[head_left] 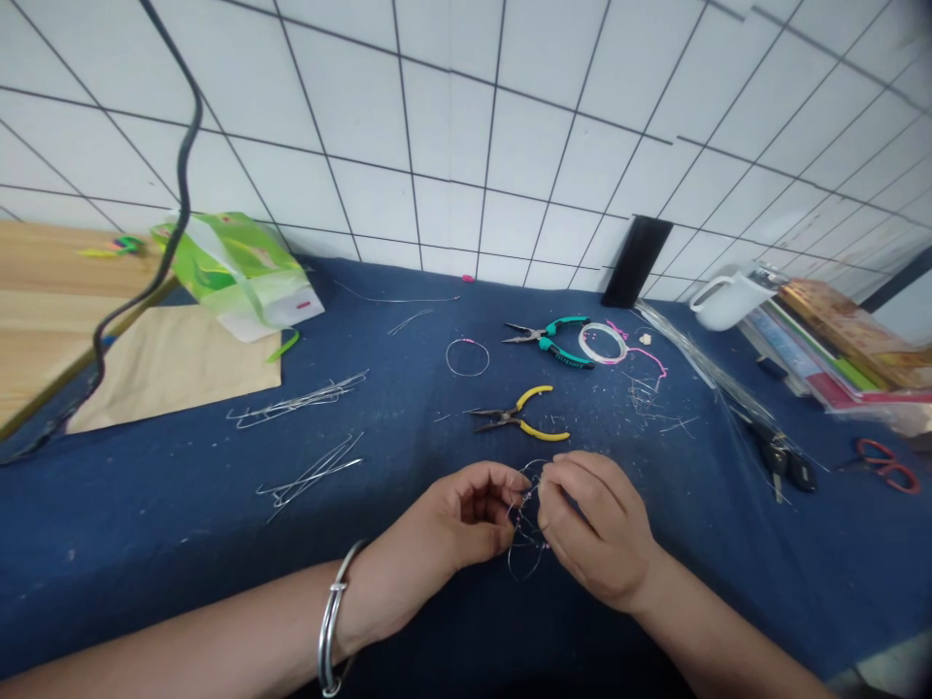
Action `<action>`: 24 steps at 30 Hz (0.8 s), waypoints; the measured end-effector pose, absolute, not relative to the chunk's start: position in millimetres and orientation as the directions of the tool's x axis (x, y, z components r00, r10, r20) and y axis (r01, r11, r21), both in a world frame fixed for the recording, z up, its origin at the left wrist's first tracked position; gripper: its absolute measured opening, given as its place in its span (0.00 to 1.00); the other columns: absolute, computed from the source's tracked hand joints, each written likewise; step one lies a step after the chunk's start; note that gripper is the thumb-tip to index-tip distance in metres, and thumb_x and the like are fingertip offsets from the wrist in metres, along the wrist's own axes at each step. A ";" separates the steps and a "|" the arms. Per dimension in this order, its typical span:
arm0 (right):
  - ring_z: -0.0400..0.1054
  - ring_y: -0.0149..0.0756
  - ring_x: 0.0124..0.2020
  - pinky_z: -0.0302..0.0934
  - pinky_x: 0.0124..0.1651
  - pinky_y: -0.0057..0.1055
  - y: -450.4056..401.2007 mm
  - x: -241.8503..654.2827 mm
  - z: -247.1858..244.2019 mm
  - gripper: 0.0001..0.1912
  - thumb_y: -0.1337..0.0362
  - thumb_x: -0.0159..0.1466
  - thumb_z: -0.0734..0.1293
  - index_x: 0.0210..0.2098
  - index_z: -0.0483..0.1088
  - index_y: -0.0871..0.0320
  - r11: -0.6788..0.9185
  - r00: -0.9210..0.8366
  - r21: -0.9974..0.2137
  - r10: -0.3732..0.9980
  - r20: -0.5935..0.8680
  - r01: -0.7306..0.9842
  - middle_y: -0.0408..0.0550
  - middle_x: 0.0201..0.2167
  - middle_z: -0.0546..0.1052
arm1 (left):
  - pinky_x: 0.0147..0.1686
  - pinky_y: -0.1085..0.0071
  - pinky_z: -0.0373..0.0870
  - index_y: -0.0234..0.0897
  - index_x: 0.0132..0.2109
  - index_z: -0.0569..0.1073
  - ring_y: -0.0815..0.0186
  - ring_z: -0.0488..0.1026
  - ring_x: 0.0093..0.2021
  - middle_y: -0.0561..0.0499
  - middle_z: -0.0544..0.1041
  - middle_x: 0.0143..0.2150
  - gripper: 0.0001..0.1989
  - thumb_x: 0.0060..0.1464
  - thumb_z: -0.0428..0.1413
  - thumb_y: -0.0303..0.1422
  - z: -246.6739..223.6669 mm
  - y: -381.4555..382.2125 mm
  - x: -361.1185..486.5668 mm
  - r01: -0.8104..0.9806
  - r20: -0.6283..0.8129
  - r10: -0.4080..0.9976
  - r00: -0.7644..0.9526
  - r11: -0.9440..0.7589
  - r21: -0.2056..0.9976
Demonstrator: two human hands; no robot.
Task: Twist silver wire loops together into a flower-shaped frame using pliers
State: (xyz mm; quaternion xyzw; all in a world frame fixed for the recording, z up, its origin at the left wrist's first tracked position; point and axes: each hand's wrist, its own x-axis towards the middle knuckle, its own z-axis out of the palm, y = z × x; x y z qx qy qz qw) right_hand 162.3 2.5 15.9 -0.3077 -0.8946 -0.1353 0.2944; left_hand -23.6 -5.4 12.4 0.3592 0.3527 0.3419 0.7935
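Between my two hands, close to the table's front, is a piece of thin looped wire (525, 561) with small pinkish beads on it. My left hand (466, 515), with a silver bangle at the wrist, pinches its left side between thumb and fingers. The fingers of my right hand (601, 529) are closed on the upper right of the same wire; their tips partly hide it. Just beyond my hands lie yellow-handled pliers (516, 416), jaws to the left. Farther back are teal-handled pliers (549, 340) and a separate wire ring (467, 357).
Bent wires (298, 400) lie at left beside a beige cloth (182, 364) and green bag (233, 267). A white spool (603, 343) sits near wire scraps (645, 393). Keys (779, 461), red scissors (884, 464), a white mug (732, 299) and books (837, 340) are at right.
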 end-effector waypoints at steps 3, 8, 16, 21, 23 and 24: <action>0.63 0.41 0.44 0.66 0.44 0.39 2.6 163.5 13.2 0.09 0.75 0.55 0.65 0.37 0.69 0.63 0.790 -0.656 0.047 0.472 0.590 0.611 0.51 0.39 0.71 | 0.32 0.73 0.56 0.35 0.39 0.69 0.72 0.61 0.30 0.55 0.67 0.32 0.16 0.41 0.52 0.17 9.6 -5.1 -22.9 -0.297 -0.313 0.783 0.537 0.523 0.799; 0.63 0.40 0.45 0.67 0.45 0.38 2.8 163.4 11.3 0.11 0.75 0.54 0.66 0.38 0.69 0.63 0.798 -0.662 0.055 0.457 0.594 0.600 0.51 0.38 0.71 | 0.30 0.73 0.57 0.34 0.39 0.68 0.72 0.61 0.29 0.54 0.67 0.30 0.17 0.39 0.50 0.16 6.3 -4.8 -21.6 -0.299 -0.299 0.778 0.553 0.520 0.800; 0.63 0.41 0.45 0.66 0.45 0.37 1.8 160.4 11.1 0.12 0.76 0.54 0.66 0.38 0.69 0.64 0.816 -0.668 0.039 0.444 0.597 0.577 0.52 0.38 0.70 | 0.31 0.72 0.60 0.33 0.38 0.68 0.70 0.65 0.31 0.52 0.68 0.32 0.11 0.46 0.49 0.20 10.2 -5.5 -21.3 -0.310 -0.293 0.787 0.543 0.512 0.801; 0.63 0.41 0.45 0.66 0.45 0.37 1.8 160.2 11.4 0.12 0.77 0.53 0.66 0.37 0.69 0.65 0.816 -0.664 0.018 0.457 0.592 0.578 0.51 0.38 0.70 | 0.29 0.73 0.60 0.32 0.36 0.69 0.71 0.65 0.28 0.53 0.68 0.28 0.06 0.47 0.52 0.23 9.0 -3.9 -20.7 -0.274 -0.308 0.807 0.504 0.487 0.829; 0.63 0.40 0.44 0.66 0.45 0.37 2.4 160.1 13.1 0.11 0.76 0.53 0.66 0.37 0.69 0.65 0.813 -0.662 0.013 0.463 0.590 0.582 0.51 0.38 0.70 | 0.28 0.73 0.60 0.31 0.34 0.69 0.71 0.65 0.27 0.54 0.68 0.27 0.05 0.47 0.53 0.24 9.1 -3.3 -20.6 -0.257 -0.316 0.821 0.476 0.473 0.842; 0.63 0.40 0.44 0.66 0.45 0.37 2.7 160.0 14.0 0.10 0.76 0.53 0.66 0.36 0.69 0.65 0.812 -0.658 0.014 0.464 0.593 0.584 0.51 0.38 0.70 | 0.28 0.73 0.60 0.31 0.34 0.69 0.72 0.65 0.27 0.54 0.68 0.27 0.04 0.46 0.53 0.24 9.4 -3.0 -20.7 -0.252 -0.323 0.826 0.462 0.471 0.846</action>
